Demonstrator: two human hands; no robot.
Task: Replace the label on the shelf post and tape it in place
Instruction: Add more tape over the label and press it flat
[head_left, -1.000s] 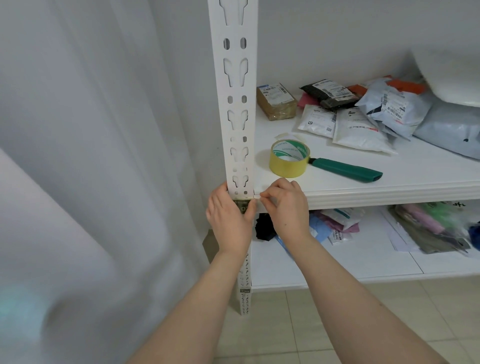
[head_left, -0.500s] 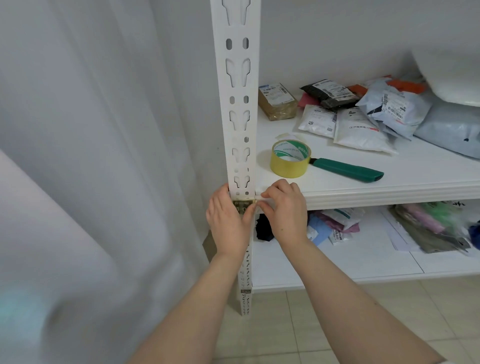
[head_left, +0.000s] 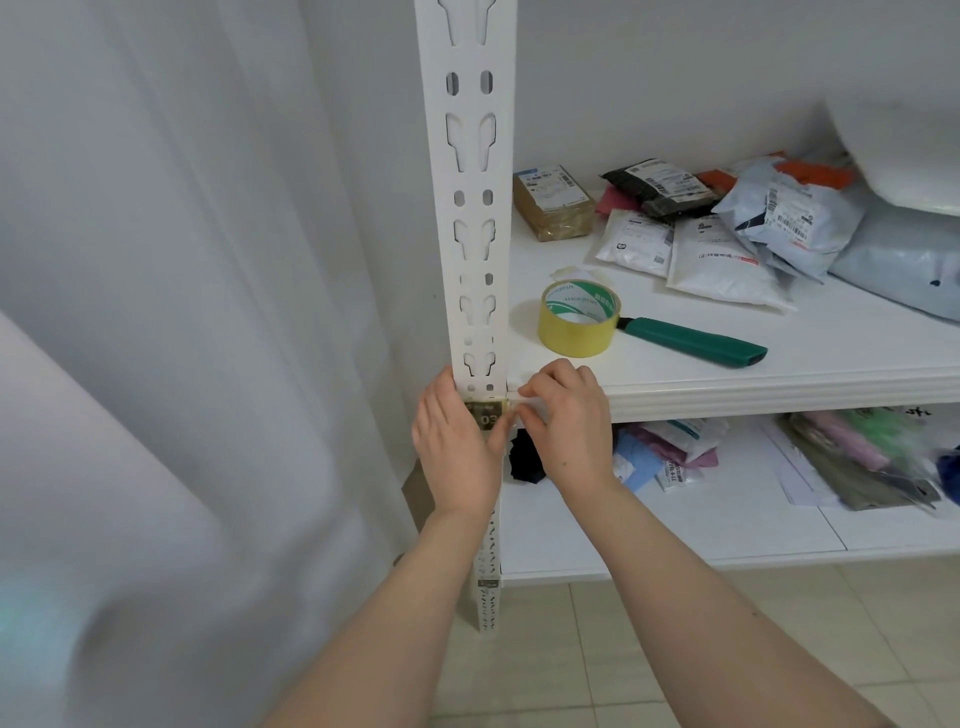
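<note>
The label (head_left: 485, 415) sits on the shelf post (head_left: 475, 208) at shelf-edge height; the left hand (head_left: 454, 452) curls round the post, thumb on the label; the right hand (head_left: 569, 421) pinches a tape strip (head_left: 522, 399) at its right edge

Post (head_left: 470, 218) white painted metal, matt; tape roll (head_left: 577, 325) glossy yellow plastic; shelf (head_left: 779, 364) smooth white.

Pale curtain (head_left: 182, 312) at left, white wall (head_left: 675, 78) behind white shelves (head_left: 779, 387), beige tiled floor (head_left: 727, 649) below.
</note>
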